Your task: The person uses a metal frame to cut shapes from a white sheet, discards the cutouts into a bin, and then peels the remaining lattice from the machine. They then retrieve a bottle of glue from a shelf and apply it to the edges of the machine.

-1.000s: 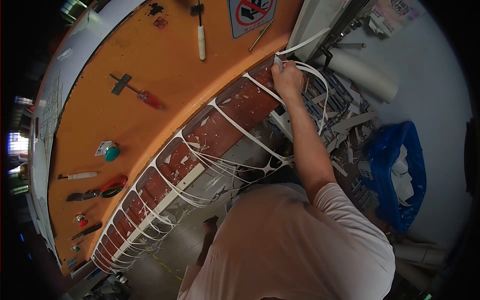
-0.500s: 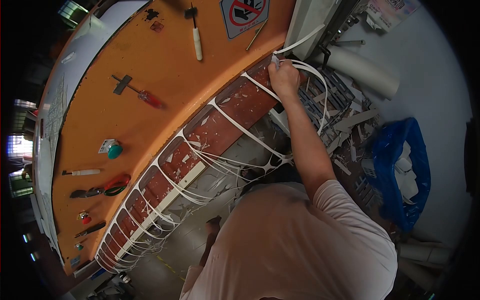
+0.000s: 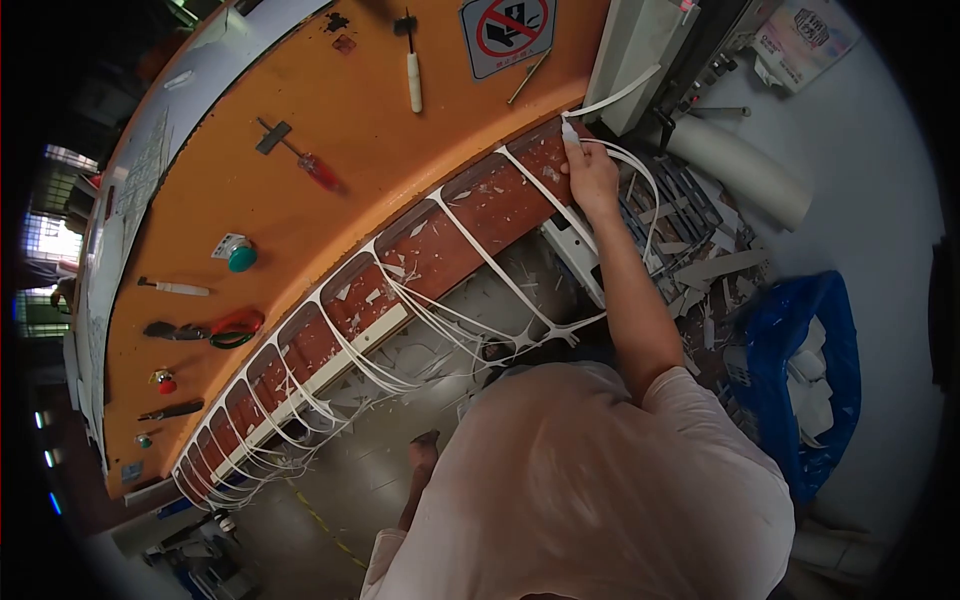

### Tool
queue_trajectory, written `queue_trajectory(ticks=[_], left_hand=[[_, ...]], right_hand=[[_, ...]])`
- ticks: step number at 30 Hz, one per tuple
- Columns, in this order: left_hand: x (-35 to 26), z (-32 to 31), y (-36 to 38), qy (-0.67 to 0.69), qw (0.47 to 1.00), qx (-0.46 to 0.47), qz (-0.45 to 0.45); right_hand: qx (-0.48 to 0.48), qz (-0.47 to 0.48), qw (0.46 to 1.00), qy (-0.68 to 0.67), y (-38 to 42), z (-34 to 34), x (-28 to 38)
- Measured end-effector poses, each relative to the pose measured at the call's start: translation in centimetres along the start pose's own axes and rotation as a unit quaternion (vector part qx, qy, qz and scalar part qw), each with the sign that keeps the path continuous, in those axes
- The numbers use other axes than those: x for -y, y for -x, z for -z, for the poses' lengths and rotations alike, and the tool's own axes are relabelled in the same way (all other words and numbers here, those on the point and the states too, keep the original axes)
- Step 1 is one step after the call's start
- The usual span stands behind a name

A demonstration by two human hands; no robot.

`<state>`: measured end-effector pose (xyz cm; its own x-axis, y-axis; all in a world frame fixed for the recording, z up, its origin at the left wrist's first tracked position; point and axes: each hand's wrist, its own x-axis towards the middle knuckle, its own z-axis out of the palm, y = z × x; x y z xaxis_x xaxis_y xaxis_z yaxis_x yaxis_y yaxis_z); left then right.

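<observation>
Gripping a white strip [image 3: 520, 170] at the orange table's [image 3: 300, 230] edge, your right hand [image 3: 592, 168] has fingers closed around it; a screwdriver [image 3: 300, 155] lies on that table.

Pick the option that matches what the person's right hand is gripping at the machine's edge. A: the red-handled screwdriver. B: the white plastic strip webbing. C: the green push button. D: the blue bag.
B: the right hand is closed on the white plastic strip webbing at the edge of the orange table; the red-handled screwdriver lies apart, untouched.
</observation>
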<state>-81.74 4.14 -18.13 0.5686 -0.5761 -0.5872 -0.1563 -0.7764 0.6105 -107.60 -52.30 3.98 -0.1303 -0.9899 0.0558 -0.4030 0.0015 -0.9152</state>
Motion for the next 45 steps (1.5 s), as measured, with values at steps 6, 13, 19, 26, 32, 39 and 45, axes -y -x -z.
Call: queue_trajectory(ticks=[6,13,19,26,32,39,45], left_hand=[[-2.4,-1.9,3.2,0.015,0.999,-0.036,-0.017],[-10.3,-4.5,4.6,0.03,0.993,-0.071,-0.092],[-21.3,-7.7,11.3,-0.004,0.981,-0.09,-0.171],[-30.3,-8.3,16.9,0.037,0.958,-0.173,-0.225],[-33.3,-7.8,19.0,0.071,0.929,-0.219,-0.288],[-21.1,-10.6,22.3,0.05,0.942,-0.263,-0.204],[-3.8,-16.3,27.3,0.088,0.956,-0.276,-0.051]], right_hand=[[0.125,0.036,0.969,-0.212,5.1,6.5,-0.8],[0.236,-0.037,0.93,-0.28,9.0,14.0,-2.2],[0.346,-0.062,0.865,-0.358,9.4,15.7,-4.1],[0.449,-0.041,0.81,-0.376,10.5,15.0,-3.2],[0.499,-0.02,0.789,-0.357,13.5,15.1,-1.5],[0.471,-0.03,0.811,-0.346,17.0,15.5,-0.4],[0.36,-0.039,0.874,-0.325,17.3,14.7,-0.5]])
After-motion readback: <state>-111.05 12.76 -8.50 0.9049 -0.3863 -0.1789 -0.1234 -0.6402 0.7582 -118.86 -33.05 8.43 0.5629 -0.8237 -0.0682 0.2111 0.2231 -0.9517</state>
